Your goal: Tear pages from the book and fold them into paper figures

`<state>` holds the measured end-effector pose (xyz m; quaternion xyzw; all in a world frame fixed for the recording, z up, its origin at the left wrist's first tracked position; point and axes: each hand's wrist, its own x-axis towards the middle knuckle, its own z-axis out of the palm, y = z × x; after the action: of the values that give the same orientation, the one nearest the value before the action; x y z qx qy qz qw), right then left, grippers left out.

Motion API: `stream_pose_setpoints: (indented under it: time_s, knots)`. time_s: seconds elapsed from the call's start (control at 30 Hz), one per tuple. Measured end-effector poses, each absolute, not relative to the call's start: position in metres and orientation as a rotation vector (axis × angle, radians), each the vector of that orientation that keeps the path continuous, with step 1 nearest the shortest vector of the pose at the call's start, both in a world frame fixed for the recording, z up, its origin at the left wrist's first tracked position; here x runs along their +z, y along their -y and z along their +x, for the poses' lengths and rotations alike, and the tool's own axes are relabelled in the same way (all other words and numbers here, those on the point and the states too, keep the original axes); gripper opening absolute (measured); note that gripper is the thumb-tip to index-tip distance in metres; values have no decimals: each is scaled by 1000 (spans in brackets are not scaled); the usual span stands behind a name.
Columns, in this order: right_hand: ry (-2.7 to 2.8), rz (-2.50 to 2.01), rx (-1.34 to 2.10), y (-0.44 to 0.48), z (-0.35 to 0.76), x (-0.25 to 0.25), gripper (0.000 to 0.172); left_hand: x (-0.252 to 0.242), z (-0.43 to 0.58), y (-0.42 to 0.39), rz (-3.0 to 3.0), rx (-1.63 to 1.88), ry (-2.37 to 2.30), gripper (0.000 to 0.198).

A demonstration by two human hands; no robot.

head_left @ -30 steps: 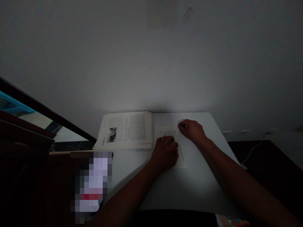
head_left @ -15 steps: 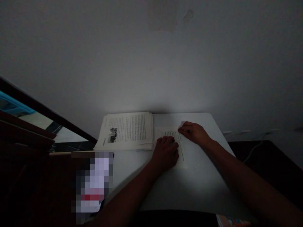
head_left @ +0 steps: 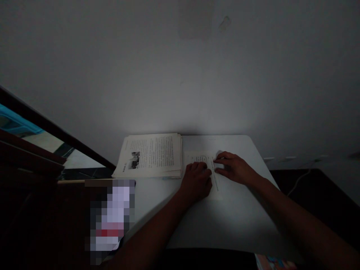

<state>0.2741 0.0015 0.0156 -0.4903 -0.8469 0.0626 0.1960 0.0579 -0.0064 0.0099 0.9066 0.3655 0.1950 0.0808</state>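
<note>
A small printed sheet of paper (head_left: 216,193) lies on the white table (head_left: 208,225). My left hand (head_left: 197,180) rests on its left part with the fingers bent and a little apart, pressing it from above and covering much of the print. At the sheet's right edge is my right hand (head_left: 234,168). Its thumb and fingers are parted, tips at the paper's edge, with nothing seen between them. Left of the sheet sits a stack of printed pages (head_left: 154,155), the top one bearing a dark photo.
A grey wall (head_left: 180,82) rises behind the table. At the lower left a pixelated object (head_left: 115,210) lies beside the table. A colourful printed item (head_left: 274,262) shows under the front edge. At the right a thin cable (head_left: 299,180) hangs by the wall.
My right hand has opened from a pinch and come slightly nearer along the sheet's right edge. My left hand has stayed on the paper.
</note>
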Motion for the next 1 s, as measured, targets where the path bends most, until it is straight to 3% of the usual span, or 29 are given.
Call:
stream_pose_setpoints:
  time_s: [1.0]
  knots:
    - [2301, -1568, 340, 75, 272, 12, 79, 8, 59, 6, 2685, 617, -1096, 20]
